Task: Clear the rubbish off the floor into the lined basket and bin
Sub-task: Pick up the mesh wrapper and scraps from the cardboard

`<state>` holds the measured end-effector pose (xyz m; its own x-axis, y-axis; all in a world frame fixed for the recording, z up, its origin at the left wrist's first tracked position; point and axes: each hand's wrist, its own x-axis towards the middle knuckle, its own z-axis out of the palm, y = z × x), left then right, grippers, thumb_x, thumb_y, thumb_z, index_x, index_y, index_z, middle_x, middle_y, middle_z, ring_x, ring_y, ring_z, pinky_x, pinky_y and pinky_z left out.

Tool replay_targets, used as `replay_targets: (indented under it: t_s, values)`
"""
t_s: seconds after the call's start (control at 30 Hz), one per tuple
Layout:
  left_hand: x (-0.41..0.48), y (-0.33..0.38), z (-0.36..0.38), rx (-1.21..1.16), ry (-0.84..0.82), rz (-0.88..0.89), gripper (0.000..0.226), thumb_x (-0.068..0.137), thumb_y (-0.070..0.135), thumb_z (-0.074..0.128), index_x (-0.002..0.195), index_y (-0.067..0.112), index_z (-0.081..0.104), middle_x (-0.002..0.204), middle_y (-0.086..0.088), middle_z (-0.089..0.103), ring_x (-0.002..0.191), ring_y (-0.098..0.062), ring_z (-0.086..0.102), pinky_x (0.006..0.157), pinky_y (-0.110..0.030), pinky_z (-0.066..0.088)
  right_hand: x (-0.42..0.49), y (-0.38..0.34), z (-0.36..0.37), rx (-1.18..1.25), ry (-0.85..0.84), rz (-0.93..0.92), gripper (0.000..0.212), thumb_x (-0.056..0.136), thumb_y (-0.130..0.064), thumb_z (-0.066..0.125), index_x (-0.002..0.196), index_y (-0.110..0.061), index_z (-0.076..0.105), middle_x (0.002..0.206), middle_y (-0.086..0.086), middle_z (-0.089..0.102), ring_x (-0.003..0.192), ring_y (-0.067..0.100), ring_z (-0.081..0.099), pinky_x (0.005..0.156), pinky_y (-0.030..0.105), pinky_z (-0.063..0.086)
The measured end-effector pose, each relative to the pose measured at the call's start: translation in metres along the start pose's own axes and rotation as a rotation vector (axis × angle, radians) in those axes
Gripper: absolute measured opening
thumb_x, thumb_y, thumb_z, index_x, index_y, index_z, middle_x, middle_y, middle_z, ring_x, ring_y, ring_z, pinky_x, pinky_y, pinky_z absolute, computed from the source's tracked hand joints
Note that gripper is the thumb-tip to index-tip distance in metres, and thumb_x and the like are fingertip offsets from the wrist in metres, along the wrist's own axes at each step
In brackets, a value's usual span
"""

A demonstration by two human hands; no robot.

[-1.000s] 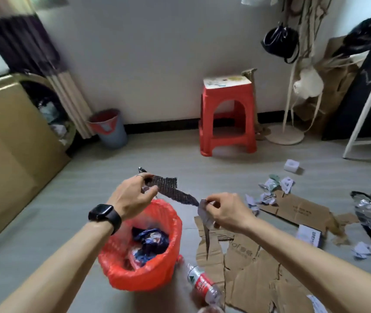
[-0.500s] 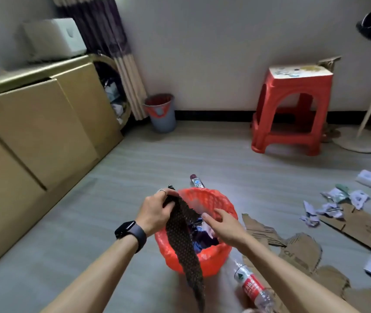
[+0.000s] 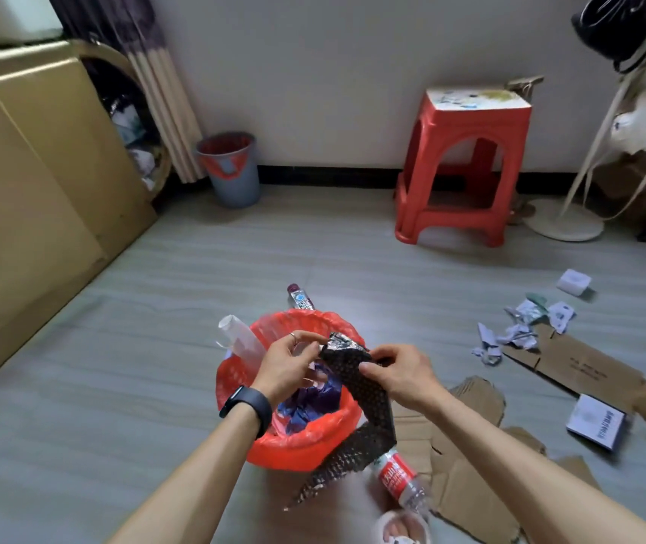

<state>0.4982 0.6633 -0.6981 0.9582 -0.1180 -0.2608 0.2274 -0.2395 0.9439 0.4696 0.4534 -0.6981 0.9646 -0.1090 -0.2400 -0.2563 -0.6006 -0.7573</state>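
We are mid-step, gathering a black dotted strip (image 3: 368,398) over the red-lined basket (image 3: 301,451). Our left hand (image 3: 286,367) pinches its top edge and our right hand (image 3: 399,373) grips it just beside, while the tail hangs outside the rim, near a water bottle (image 3: 398,479) on the floor. Next, we judge, it needs bunching small and pushing in, since the basket is part full. Torn cardboard (image 3: 466,461) lies to our right, paper scraps (image 3: 517,333) beyond. The far bin (image 3: 231,170) stands by the wall. The strip may be foil-backed; blur hides that.
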Motion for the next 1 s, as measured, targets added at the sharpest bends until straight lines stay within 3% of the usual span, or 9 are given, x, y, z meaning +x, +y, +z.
replay_targets:
  t_s: [0.1, 0.17, 0.27, 0.37, 0.53, 0.67, 0.77, 0.87, 1.0]
  values:
    - [0.008, -0.021, -0.004, 0.444, 0.134, 0.027, 0.024, 0.098, 0.017, 0.046, 0.104, 0.029, 0.066, 0.111, 0.002, 0.070, 0.091, -0.023, 0.071, 0.080, -0.036, 0.055, -0.003, 0.013, -0.025, -0.090, 0.144, 0.040, 0.029, 0.082, -0.040, 0.073, 0.101, -0.020, 0.077, 0.099, -0.004, 0.075, 0.098, 0.016, 0.066, 0.083, 0.026, 0.046]
    - [0.008, -0.031, -0.006, 0.777, 0.045, -0.017, 0.025, 0.092, 0.028, 0.052, 0.115, 0.031, 0.063, 0.126, -0.001, 0.064, 0.117, -0.022, 0.059, 0.099, -0.036, 0.046, -0.010, 0.021, -0.040, -0.096, 0.151, 0.042, 0.026, 0.082, -0.041, 0.073, 0.096, -0.020, 0.076, 0.093, -0.005, 0.074, 0.094, 0.016, 0.066, 0.078, 0.026, 0.045]
    - [0.000, -0.010, 0.007, 0.694, -0.099, -0.055, 0.058, 0.075, 0.048, 0.061, 0.130, 0.028, 0.056, 0.141, -0.005, 0.049, 0.136, -0.022, 0.040, 0.111, -0.035, 0.033, -0.022, 0.025, -0.063, -0.097, 0.080, 0.025, 0.022, 0.085, -0.039, 0.071, 0.100, -0.023, 0.074, 0.094, -0.006, 0.072, 0.093, 0.014, 0.064, 0.078, 0.026, 0.045]
    - [-0.007, 0.038, 0.035, 0.213, -0.130, 0.115, 0.060, 0.077, 0.046, 0.073, 0.132, 0.030, 0.053, 0.136, 0.001, 0.053, 0.129, -0.015, 0.047, 0.108, -0.033, 0.037, -0.038, 0.019, -0.092, -0.014, -0.020, -0.008, 0.019, 0.091, -0.031, 0.067, 0.103, -0.017, 0.072, 0.095, 0.000, 0.071, 0.089, 0.017, 0.063, 0.081, 0.031, 0.049]
    - [-0.026, 0.114, 0.101, 0.077, -0.396, 0.322, 0.032, 0.089, 0.020, 0.071, 0.119, 0.025, 0.062, 0.119, -0.005, 0.067, 0.109, -0.013, 0.064, 0.095, -0.028, 0.051, -0.076, 0.012, -0.142, 0.129, -0.038, -0.129, 0.009, 0.094, -0.016, 0.065, 0.103, -0.014, 0.064, 0.081, -0.008, 0.065, 0.068, 0.003, 0.059, 0.058, 0.011, 0.041]
    - [-0.039, 0.141, 0.145, -0.021, -0.388, 0.263, 0.025, 0.089, 0.003, 0.067, 0.115, 0.002, 0.064, 0.097, -0.016, 0.071, 0.080, -0.017, 0.068, 0.075, -0.029, 0.056, -0.104, 0.024, -0.172, 0.303, 0.026, -0.055, 0.040, 0.092, -0.022, 0.069, 0.126, -0.027, 0.049, 0.099, 0.005, 0.071, 0.069, 0.003, 0.065, 0.058, 0.018, 0.048]
    - [-0.047, 0.156, 0.172, 0.115, -0.373, 0.304, 0.015, 0.091, 0.010, 0.066, 0.105, 0.006, 0.069, 0.094, -0.012, 0.072, 0.076, -0.015, 0.065, 0.067, -0.026, 0.055, -0.120, 0.041, -0.190, 0.285, 0.074, -0.028, 0.048, 0.087, -0.040, 0.073, 0.130, -0.027, 0.057, 0.107, -0.005, 0.072, 0.084, 0.002, 0.066, 0.070, 0.022, 0.051]
    - [-0.057, 0.168, 0.199, 0.344, -0.445, 0.408, 0.008, 0.088, 0.020, 0.071, 0.095, 0.024, 0.071, 0.086, -0.001, 0.072, 0.067, -0.007, 0.063, 0.057, -0.017, 0.049, -0.136, 0.057, -0.211, 0.289, 0.115, -0.018, 0.075, 0.070, -0.056, 0.082, 0.135, -0.041, 0.047, 0.124, -0.016, 0.056, 0.108, 0.007, 0.060, 0.086, 0.024, 0.049]
    - [-0.066, 0.171, 0.225, 0.252, -0.489, 0.388, 0.015, 0.083, 0.019, 0.077, 0.097, 0.016, 0.074, 0.082, -0.003, 0.073, 0.062, -0.012, 0.058, 0.057, -0.023, 0.046, -0.142, 0.069, -0.227, 0.310, 0.135, -0.082, 0.020, 0.079, -0.030, 0.082, 0.097, -0.029, 0.074, 0.093, -0.012, 0.076, 0.088, 0.006, 0.069, 0.071, 0.016, 0.051]
